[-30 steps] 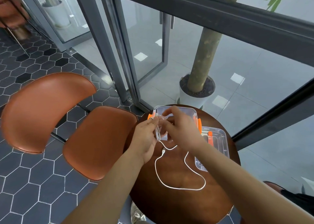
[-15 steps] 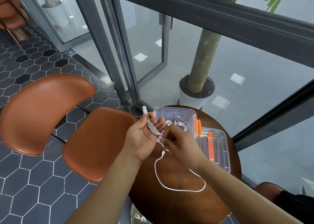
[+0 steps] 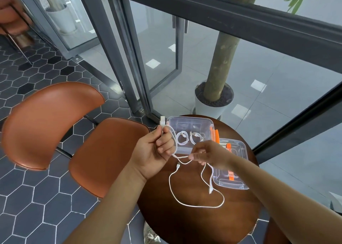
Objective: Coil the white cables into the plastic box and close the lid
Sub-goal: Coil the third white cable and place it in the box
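A clear plastic box with orange clasps sits at the far edge of the round wooden table. Two coiled white cables lie inside it. Its clear lid rests on the table to the right. My left hand grips loops of a white cable, whose USB plug sticks up above my fingers. My right hand pinches the same cable just to the right. The rest of that white cable trails in a loose loop across the table.
A brown leather chair stands left of the table on the hexagon-tiled floor. Glass doors with dark frames are behind the table. A potted tree stands beyond the glass.
Both hands drew back from over the box toward me. My left hand now holds the gathered loops with the plug up, and my right hand has slid along the cable to the right.
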Demonstrator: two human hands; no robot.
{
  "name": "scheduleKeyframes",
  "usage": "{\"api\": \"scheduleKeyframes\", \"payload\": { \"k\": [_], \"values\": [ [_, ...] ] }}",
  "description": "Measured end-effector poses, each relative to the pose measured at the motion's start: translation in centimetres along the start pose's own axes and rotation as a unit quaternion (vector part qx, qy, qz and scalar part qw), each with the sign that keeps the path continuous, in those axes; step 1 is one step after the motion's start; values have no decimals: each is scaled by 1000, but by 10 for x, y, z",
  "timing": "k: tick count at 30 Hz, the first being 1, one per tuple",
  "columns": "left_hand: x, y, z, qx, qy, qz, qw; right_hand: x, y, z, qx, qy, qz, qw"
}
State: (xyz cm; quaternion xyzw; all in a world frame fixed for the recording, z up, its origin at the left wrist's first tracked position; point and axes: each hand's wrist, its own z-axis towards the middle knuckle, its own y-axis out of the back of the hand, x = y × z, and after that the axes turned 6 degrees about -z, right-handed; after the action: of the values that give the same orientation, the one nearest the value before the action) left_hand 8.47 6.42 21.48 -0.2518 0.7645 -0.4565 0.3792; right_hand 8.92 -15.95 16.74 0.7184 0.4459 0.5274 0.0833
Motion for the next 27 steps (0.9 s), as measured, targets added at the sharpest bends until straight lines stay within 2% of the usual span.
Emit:
{"api": "scheduleKeyframes", "payload": {
  "k": [3, 5, 6, 8, 10, 12, 14, 15, 18, 23, 27],
  "values": [
    [0, -1, -1, 12, 25, 47, 998, 12, 13, 5, -24, 24, -117, 993],
    [-1, -2, -2, -1, 39, 116, 992, 24, 21, 8, -44, 41, -149, 987],
    [-2, -2, -2, -13, 48, 157, 986, 30, 25, 11, -50, 31, -133, 989],
    [-4, -2, -4, -36, 73, 247, 966, 40, 32, 17, -49, -18, -19, 998],
    [-6, -6, -6, -45, 95, 366, 925, 49, 38, 17, -25, -43, 117, 992],
    [-6, -9, -9, -52, 122, 490, 861, 56, 42, 15, 13, -38, 202, 979],
    [-2, -11, -10, -59, 142, 573, 805, 62, 43, 13, 19, -34, 216, 976],
    [1, -10, -10, -70, 139, 584, 796, 65, 43, 12, -1, -35, 202, 979],
    [6, -1, -9, -131, 85, 553, 818, 76, 38, 7, -69, -18, 152, 986],
    [15, 8, -5, -192, 15, 471, 861, 79, 15, -2, -125, 8, 112, 986],
    [17, 10, 2, -193, -15, 314, 930, 80, -1, -6, -165, 23, 107, 980]
  ]
}}
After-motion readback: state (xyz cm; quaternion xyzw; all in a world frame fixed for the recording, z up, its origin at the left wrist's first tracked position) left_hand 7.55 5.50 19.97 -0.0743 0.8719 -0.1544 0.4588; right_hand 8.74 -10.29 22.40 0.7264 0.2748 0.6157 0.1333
